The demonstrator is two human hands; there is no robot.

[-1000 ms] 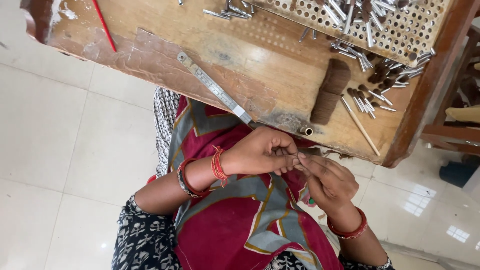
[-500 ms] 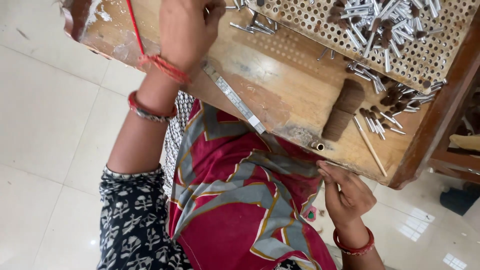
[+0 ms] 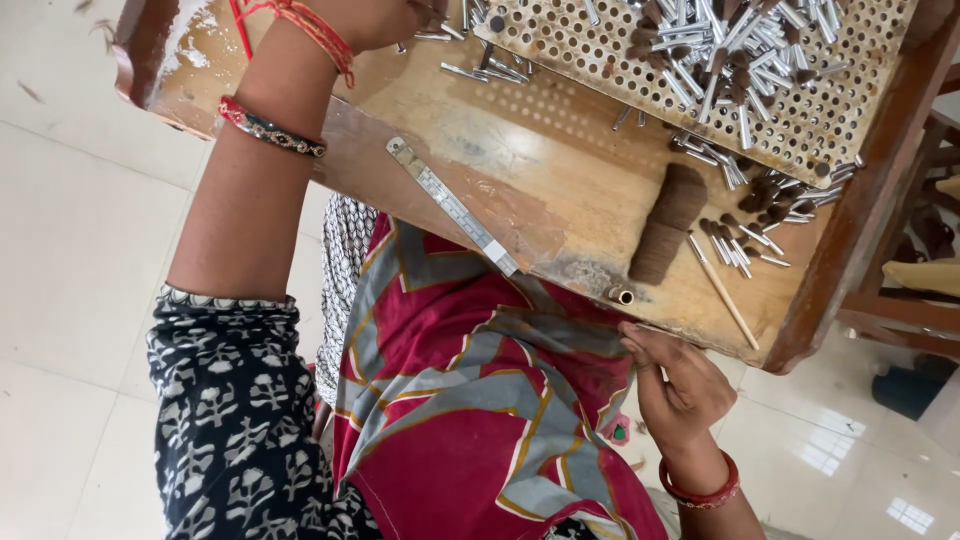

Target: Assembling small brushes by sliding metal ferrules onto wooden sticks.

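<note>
We find the left hand [image 3: 385, 18] reaching over the surface [image 3: 560, 150], grip cut off from view; right hand [image 3: 680, 385] loosely curled, apparently empty, just below the brown bundle [image 3: 668, 222].

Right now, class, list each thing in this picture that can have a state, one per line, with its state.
Left hand: raised over the board, mostly out of frame, grip unclear.
Right hand: at the bench's near edge, fingers loosely curled, nothing visible in it.
Perforated board: flat, strewn with metal tubes.
Steel ruler: flat, diagonal.
Brown bundle: lying on the wooden bench.
Thin stick: lying flat.
</note>
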